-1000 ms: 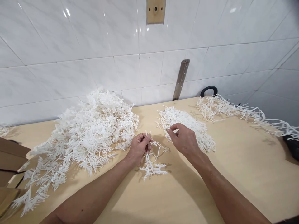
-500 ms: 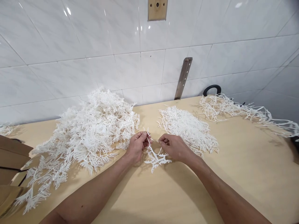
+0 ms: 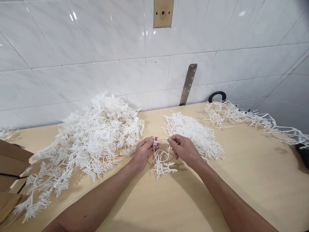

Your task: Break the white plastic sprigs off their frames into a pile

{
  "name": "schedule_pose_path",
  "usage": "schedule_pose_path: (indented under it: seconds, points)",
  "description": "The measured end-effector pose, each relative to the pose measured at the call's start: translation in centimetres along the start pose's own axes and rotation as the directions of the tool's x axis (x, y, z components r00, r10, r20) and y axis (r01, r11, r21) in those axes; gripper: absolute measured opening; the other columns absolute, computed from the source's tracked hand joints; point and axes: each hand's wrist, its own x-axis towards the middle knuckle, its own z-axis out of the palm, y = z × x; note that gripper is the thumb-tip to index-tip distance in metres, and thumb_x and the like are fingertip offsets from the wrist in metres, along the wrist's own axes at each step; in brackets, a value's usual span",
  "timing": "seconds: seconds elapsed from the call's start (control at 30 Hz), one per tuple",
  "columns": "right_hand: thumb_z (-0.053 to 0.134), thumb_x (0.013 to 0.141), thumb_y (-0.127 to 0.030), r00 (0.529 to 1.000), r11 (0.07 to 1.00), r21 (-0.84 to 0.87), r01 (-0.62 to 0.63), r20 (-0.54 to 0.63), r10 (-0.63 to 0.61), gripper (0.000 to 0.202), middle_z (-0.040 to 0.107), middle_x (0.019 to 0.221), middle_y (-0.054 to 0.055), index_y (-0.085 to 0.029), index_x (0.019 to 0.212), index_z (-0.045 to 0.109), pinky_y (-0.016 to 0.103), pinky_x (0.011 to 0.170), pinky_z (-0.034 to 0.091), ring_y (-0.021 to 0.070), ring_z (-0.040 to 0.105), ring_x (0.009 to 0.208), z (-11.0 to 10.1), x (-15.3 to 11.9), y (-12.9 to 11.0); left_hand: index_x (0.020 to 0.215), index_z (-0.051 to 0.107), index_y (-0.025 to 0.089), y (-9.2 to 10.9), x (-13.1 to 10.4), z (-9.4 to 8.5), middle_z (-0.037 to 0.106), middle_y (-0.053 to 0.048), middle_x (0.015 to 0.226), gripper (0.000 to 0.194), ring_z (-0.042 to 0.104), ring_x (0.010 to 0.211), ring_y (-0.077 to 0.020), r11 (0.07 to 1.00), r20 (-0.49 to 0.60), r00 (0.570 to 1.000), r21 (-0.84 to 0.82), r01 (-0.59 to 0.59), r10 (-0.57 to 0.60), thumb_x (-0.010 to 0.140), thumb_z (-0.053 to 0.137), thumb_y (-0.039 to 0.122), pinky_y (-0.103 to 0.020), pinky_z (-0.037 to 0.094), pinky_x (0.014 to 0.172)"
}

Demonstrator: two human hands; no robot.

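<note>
Separation step in hand, as judged: left hand (image 3: 144,152) and right hand (image 3: 183,149) both pinch one white plastic sprig (image 3: 162,161) above the worktop (image 3: 241,180); next calls for a clean snap.

Light wooden table (image 3: 217,193), butted against a white tiled wall. Lying on it: large heap of white branched plastic pieces (image 3: 91,138) just left of the left hand's fingers (image 3: 151,145); smaller flat pile of white pieces (image 3: 193,132) behind and right of the right hand's fingers (image 3: 175,141); a single white branched sprig (image 3: 163,164) below both sets of fingertips, its lower end on the table; stringy white strands (image 3: 241,114) well to the right, near the back edge; brown cardboard (image 3: 12,164) far left.
</note>
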Motion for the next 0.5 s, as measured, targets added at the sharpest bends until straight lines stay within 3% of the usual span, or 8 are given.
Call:
schedule_pose_path:
  seconds: [0.13,0.27,0.5]
  points:
    - [0.06,0.084,-0.047,0.999,0.995,0.097,0.003,-0.049,0.002,0.028,0.05,0.047,-0.006,-0.02,0.079,0.06,0.024,0.041,0.044,0.0115,0.05,0.038,0.11,0.16,0.38,0.101,0.071,0.011,-0.04,0.02,-0.17,0.068,-0.014,0.097,0.047,0.065,0.092,-0.0214,1.0,0.025,1.0,-0.03,0.009,-0.009,0.082,0.066,0.053,-0.035,0.052,0.088]
    - [0.065,0.082,-0.048,0.996,0.978,0.209,-0.007,-0.088,0.026,0.029,0.051,0.048,-0.006,-0.02,0.079,0.06,0.023,0.04,0.043,0.0107,0.049,0.038,-0.01,0.32,0.37,0.106,0.069,0.013,0.09,-0.15,-0.37,0.067,-0.014,0.105,0.046,0.065,0.098,-0.0233,1.0,0.049,0.999,-0.023,0.017,-0.016,0.084,0.062,0.054,-0.036,0.052,0.09]
    - [0.066,0.082,-0.048,0.995,0.958,0.285,0.012,-0.102,0.018,0.03,0.052,0.049,-0.006,-0.02,0.082,0.059,0.023,0.041,0.044,0.0107,0.05,0.039,0.21,0.04,-0.1,0.117,0.064,0.019,0.71,-0.89,0.02,0.064,-0.014,0.121,0.053,0.068,0.095,-0.0235,0.991,0.087,0.992,0.097,0.088,-0.096,0.07,0.082,0.036,-0.03,0.054,0.073]
